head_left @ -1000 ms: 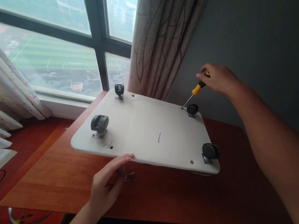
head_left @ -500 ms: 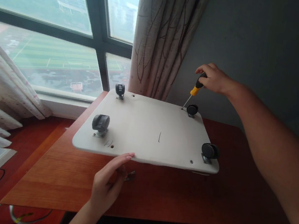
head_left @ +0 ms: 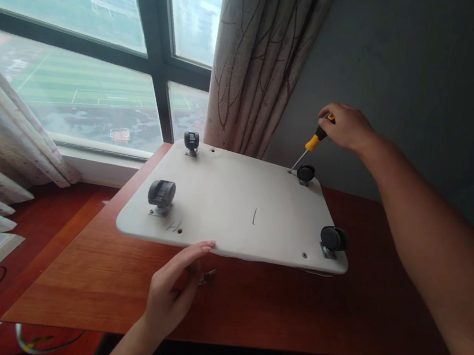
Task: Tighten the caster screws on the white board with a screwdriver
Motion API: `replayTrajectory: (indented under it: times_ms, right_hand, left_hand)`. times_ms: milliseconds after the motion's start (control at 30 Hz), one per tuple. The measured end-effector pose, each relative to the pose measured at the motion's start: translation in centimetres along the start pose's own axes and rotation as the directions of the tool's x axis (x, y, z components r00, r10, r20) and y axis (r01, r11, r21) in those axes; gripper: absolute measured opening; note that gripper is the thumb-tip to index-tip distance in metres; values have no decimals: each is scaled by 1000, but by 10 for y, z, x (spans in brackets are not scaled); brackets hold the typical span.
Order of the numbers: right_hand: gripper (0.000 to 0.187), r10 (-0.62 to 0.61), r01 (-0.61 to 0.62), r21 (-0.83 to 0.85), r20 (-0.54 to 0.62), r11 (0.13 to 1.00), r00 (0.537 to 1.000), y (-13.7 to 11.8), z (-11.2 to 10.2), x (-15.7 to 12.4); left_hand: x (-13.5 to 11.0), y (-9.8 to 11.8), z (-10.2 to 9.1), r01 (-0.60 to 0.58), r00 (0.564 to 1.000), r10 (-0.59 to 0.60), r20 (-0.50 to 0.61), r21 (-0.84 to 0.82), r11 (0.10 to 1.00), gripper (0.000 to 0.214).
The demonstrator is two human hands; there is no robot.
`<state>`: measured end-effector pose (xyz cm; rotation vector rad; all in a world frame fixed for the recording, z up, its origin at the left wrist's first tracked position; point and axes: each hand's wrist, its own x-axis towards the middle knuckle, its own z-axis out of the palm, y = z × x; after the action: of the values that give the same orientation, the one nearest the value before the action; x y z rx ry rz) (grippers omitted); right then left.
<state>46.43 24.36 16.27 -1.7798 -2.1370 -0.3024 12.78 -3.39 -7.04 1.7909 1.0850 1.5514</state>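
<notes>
A white board (head_left: 234, 200) with rounded corners lies with its caster wheels up, raised a little over the wooden table. At its far right corner, my right hand (head_left: 348, 125) is closed around the handle of a yellow and black screwdriver (head_left: 312, 143). The screwdriver tilts, its tip meeting a screw (head_left: 289, 171) beside the far right caster (head_left: 305, 174). My left hand (head_left: 178, 277) grips the board's near edge, fingertips on top; the thumb is partly hidden. Small metal pieces (head_left: 208, 277), too unclear to name, show just beside it.
Other casters stand at the near right (head_left: 333, 240), near left (head_left: 162, 195) and far left (head_left: 191, 141). One hole (head_left: 180, 231) shows near the left end. Behind the reddish table (head_left: 86, 291) are a window, a curtain (head_left: 253, 57) and a dark wall. Cables (head_left: 36, 343) lie at lower left.
My right hand has shifted slightly to the right and its fingers have turned on the screwdriver's handle. The tip stays on the same spot. My left hand keeps its place on the edge.
</notes>
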Motion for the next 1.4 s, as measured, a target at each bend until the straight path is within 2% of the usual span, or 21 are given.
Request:
replayTrajectory:
  times_ms: [133, 267, 433, 567, 700, 800, 1000, 1133, 1233, 1400]
  right_hand:
    - [32, 72, -75, -139, -32, 987, 997, 2, -4, -6]
    - [23, -4, 3, -78, -8, 997, 1000, 7, -1, -6]
    - [27, -28, 28, -39, 13, 999, 1000, 10, -2, -6]
    - [34, 16, -19, -73, -42, 997, 999, 10, 1, -9]
    - [27, -59, 61, 15, -88, 998, 994, 7, 8, -10]
    - [25, -80, 85, 66, -80, 994, 994, 3, 8, -9]
    - [33, 8, -11, -62, -42, 998, 999, 0, 2, -6]
    - [24, -7, 6, -27, -24, 1000, 1000, -1, 4, -9]
    - [23, -26, 25, -11, -56, 1000, 998, -3, 5, -15]
    - [37, 31, -34, -29, -84, 999, 996, -6, 2, -23]
  left_hand:
    - [0, 0, 0, -3, 1000, 3, 8, -19, 1000, 44]
    - [-1, -1, 0, -5, 1000, 5, 11, -9, 1000, 45]
    - [-2, -2, 0, -8, 1000, 9, 15, -11, 1000, 44]
    - [-1, -1, 0, -10, 1000, 10, 7, 7, 1000, 45]
    - [0, 0, 0, -11, 1000, 11, 10, 11, 1000, 46]
    - [0, 0, 0, -4, 1000, 3, 4, 10, 1000, 44]
    - [0, 1, 0, -1, 1000, 0, 4, 6, 1000, 43]
    - [-1, 0, 0, -6, 1000, 6, 10, 6, 1000, 44]
    - [-1, -1, 0, -11, 1000, 11, 12, 0, 1000, 46]
    - [1, 2, 0, -15, 1000, 15, 10, -7, 1000, 46]
